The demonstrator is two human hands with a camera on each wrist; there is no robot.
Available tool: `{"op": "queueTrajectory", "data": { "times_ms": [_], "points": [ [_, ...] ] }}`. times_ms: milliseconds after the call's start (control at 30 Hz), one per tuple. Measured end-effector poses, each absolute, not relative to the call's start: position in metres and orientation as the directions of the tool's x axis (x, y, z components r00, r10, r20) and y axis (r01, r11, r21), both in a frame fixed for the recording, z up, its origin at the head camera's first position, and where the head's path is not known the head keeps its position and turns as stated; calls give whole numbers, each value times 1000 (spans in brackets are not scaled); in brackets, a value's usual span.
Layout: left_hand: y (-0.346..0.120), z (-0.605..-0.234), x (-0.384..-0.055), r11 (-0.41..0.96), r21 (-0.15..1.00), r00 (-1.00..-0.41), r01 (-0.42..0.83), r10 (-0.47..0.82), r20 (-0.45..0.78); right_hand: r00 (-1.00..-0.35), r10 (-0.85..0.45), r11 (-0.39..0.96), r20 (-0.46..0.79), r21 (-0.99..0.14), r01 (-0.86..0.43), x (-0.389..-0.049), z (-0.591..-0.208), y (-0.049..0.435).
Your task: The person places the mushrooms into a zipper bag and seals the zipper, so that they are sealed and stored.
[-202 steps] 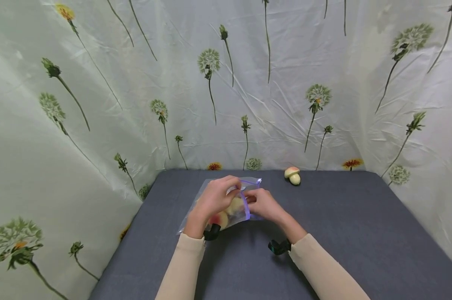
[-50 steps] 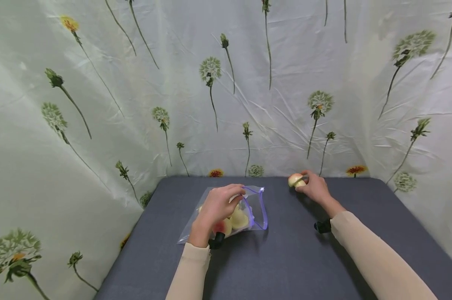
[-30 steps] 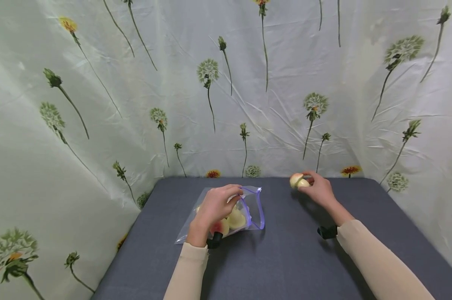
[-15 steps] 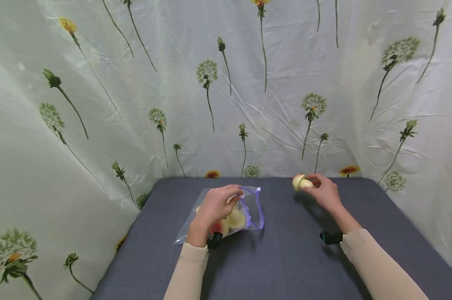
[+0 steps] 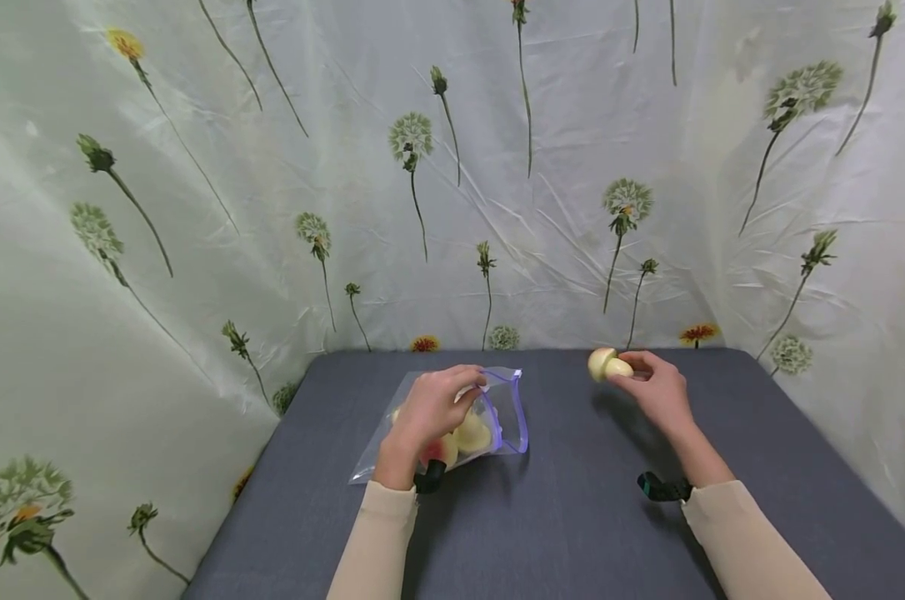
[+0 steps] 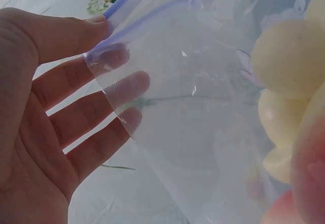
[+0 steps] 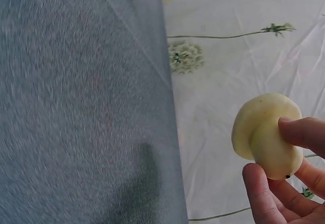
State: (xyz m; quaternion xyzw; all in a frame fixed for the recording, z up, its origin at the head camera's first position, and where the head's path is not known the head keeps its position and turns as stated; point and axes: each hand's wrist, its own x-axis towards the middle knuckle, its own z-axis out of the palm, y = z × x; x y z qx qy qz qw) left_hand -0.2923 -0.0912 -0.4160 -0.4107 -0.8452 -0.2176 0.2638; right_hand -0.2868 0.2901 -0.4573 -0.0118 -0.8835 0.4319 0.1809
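My left hand pinches the purple zip edge of a clear zip bag between thumb and fingers; the other fingertips lie behind the plastic. The bag's mouth gapes toward the right, with its purple rim spread. Several pale yellow and reddish toy mushrooms are inside, partly hidden by my hand in the head view. Off to the right, my right hand holds a toy mushroom by its pale stem, thumb and fingers around it. Its rounded cap points left, and its shadow falls on the table below.
A dark grey cloth-covered table lies under both hands. Behind it and on both sides hangs a white curtain printed with dandelions. A black wrist camera sits at my right wrist, another at the left.
My right hand has left the bag's mouth, taken the toy mushroom from the back of the table, and lifted it slightly rightward. My left hand has stayed on the bag, whose mouth has widened.
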Motion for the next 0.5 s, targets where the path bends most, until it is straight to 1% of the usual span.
{"op": "queueTrajectory", "data": {
  "times_ms": [200, 500],
  "points": [
    [-93, -416, -291, 594, 132, -538, 794, 583, 609, -935, 182, 596, 305, -791, -142, -278, -458, 285],
    [-92, -417, -293, 580, 137, -527, 803, 585, 617, -933, 185, 575, 308, -804, -151, -269, -458, 276]
  ]
}}
